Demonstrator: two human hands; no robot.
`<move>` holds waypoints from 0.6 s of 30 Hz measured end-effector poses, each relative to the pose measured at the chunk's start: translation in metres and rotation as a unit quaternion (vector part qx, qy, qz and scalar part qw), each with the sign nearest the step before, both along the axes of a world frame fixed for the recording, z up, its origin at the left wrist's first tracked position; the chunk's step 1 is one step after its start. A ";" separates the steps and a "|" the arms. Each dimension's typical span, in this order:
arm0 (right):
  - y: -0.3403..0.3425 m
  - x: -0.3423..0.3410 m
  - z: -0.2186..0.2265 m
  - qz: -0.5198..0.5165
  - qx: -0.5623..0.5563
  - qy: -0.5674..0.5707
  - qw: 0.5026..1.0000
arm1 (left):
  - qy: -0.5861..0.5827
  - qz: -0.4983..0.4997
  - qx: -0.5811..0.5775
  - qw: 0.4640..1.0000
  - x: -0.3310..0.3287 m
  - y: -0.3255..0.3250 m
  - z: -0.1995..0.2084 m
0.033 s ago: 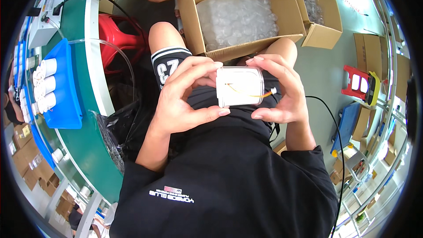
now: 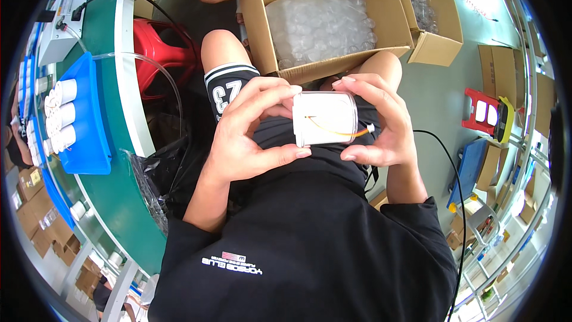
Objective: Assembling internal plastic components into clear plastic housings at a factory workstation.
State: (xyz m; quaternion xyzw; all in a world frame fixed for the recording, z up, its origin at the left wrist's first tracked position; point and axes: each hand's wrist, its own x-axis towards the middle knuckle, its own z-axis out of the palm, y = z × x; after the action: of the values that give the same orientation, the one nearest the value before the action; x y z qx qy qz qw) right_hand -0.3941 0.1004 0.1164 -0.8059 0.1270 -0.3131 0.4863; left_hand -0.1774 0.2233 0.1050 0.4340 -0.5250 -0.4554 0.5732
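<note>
The left hand is holding the white cylinder in its grip; the right hand is curving around the other end, grip wide.

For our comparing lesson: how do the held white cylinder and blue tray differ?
The white cylinder is rounded; the blue tray is broader and open. The white cylinder is between the left hand and right hand; the blue tray rests on the green table, holding white parts.

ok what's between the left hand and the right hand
In the head view, a white, clear-walled cylinder with a yellow wire lies between the left hand and the right hand.
</note>
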 end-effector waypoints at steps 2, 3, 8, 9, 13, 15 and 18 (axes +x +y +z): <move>-0.001 -0.001 0.004 0.005 0.003 0.008 1.000 | -0.004 0.002 -0.013 1.000 0.000 0.000 0.001; -0.002 -0.001 0.006 0.007 -0.002 0.016 1.000 | -0.009 0.006 -0.026 1.000 0.000 -0.001 0.002; -0.002 -0.001 0.003 0.009 -0.040 0.006 0.999 | -0.048 0.018 -0.031 0.998 0.001 0.000 0.006; 0.000 -0.003 0.005 0.006 -0.049 0.011 0.999 | -0.069 0.020 -0.027 0.997 0.001 0.002 0.009; 0.004 -0.002 0.010 0.011 -0.035 0.003 0.999 | -0.107 0.027 -0.038 0.993 0.003 0.002 0.016; 0.006 -0.002 0.013 0.012 -0.028 0.006 1.000 | -0.095 0.029 -0.038 0.994 0.003 0.002 0.018; 0.004 0.002 0.022 0.022 -0.014 0.032 0.999 | -0.103 0.036 -0.042 0.993 0.005 0.001 0.020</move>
State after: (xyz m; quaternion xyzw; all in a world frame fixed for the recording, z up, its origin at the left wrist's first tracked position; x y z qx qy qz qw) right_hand -0.3925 0.1048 0.1382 -0.8251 0.1202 -0.2778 0.4771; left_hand -0.1725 0.2240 0.1247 0.4733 -0.5840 -0.3646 0.5497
